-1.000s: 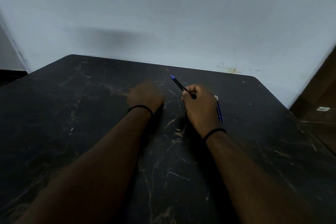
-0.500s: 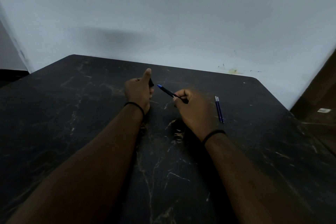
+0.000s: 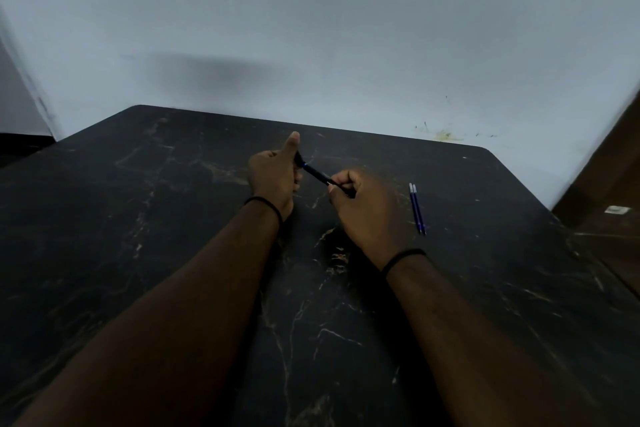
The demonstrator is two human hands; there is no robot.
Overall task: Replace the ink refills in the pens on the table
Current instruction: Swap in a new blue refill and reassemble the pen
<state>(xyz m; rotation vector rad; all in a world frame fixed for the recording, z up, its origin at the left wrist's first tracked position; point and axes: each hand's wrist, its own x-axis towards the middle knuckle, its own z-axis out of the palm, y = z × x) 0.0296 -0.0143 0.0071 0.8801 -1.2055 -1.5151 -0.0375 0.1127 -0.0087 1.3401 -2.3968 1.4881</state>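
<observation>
A black pen (image 3: 320,176) with a blue tip is held above the dark marble table (image 3: 173,218), pointing up and to the left. My right hand (image 3: 367,208) grips its rear end. My left hand (image 3: 275,175) is closed around a small dark piece (image 3: 298,158), thumb raised, and the pen's blue tip meets that piece. Two blue ink refills (image 3: 417,208) lie side by side on the table, to the right of my right hand.
The table's far edge runs along a pale wall (image 3: 311,28). A brown wooden surface (image 3: 609,191) stands at the right, past the table's corner. Black bands circle both wrists.
My left hand rose from the table holding a small dark piece. My right hand swung the pen leftward until its blue tip reached that piece.
</observation>
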